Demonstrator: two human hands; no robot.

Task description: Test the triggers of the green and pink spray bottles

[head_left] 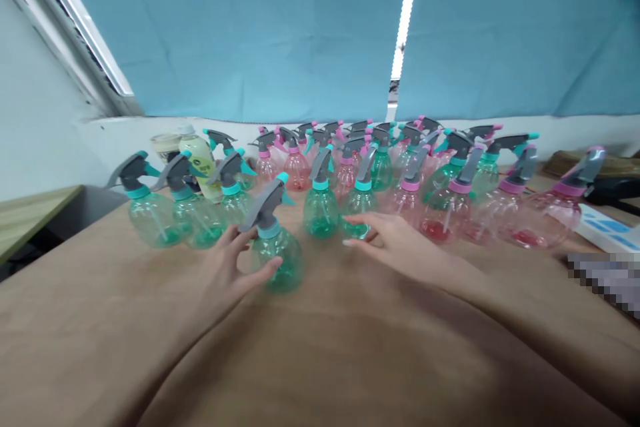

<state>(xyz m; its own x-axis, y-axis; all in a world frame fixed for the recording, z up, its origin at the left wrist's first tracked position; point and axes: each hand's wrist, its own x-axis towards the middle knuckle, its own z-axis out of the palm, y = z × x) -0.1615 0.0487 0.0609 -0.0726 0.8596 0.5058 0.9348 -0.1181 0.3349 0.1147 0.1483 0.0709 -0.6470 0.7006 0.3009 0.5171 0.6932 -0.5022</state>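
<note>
My left hand (pixel 231 268) wraps round the side of a green spray bottle (pixel 278 255) with a grey trigger head, which stands apart from the rest near the table's middle. My right hand (pixel 389 239) lies with its fingers stretched out flat, its fingertips touching the base of another green spray bottle (pixel 358 208) in the front row. Behind them stand several green spray bottles (pixel 196 212) at the left and several pink spray bottles (pixel 453 208) at the right, all upright.
The bottles stand on a brown table (pixel 320 347). A pale yellow bottle (pixel 199 159) is at the back left. A white and blue box (pixel 607 228) lies at the right edge. Blue curtains (pixel 250 27) hang behind, and a green-topped desk (pixel 30 213) is at the left.
</note>
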